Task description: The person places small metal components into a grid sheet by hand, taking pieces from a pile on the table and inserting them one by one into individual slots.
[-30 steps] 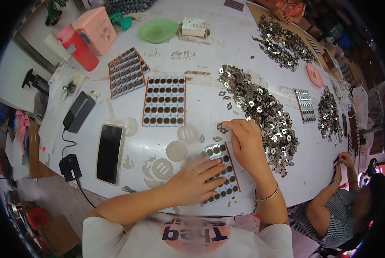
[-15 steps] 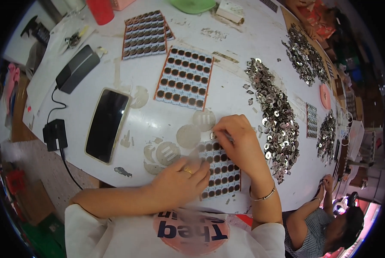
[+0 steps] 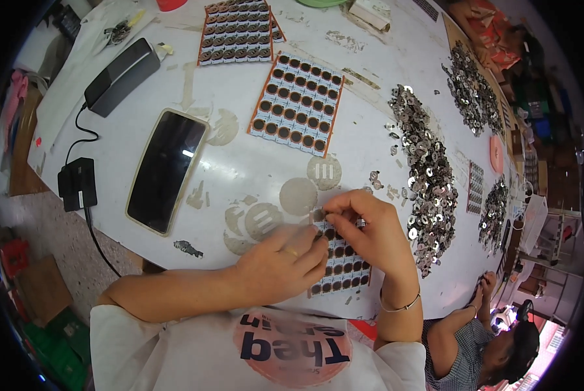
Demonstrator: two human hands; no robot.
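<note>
A card of dark round discs (image 3: 348,268) in white and orange lies in front of me, partly under both hands. My left hand (image 3: 280,259), with a ring on one finger, reaches over its left side. Its fingers are bent together at the upper rows, somewhat blurred, and whatever they grip is hidden. From the right, my right hand (image 3: 375,228), with a bangle at the wrist, pinches thumb and forefinger together over the card's top rows. What sits between those fingertips is too small to make out. Beside it on the right is a long pile of small metal pieces (image 3: 432,189).
Another disc card (image 3: 296,103) lies farther back, with stacked cards (image 3: 234,34) behind it. A phone (image 3: 165,173), a black device (image 3: 121,77) and a cabled black box (image 3: 77,185) are at left. More metal pieces (image 3: 474,91) lie far right; a co-worker (image 3: 464,348) sits at right.
The view has shifted slightly. My right hand's fingertips have come down from beyond the card's top edge onto its upper rows. My left fingers have moved up closer to them.
</note>
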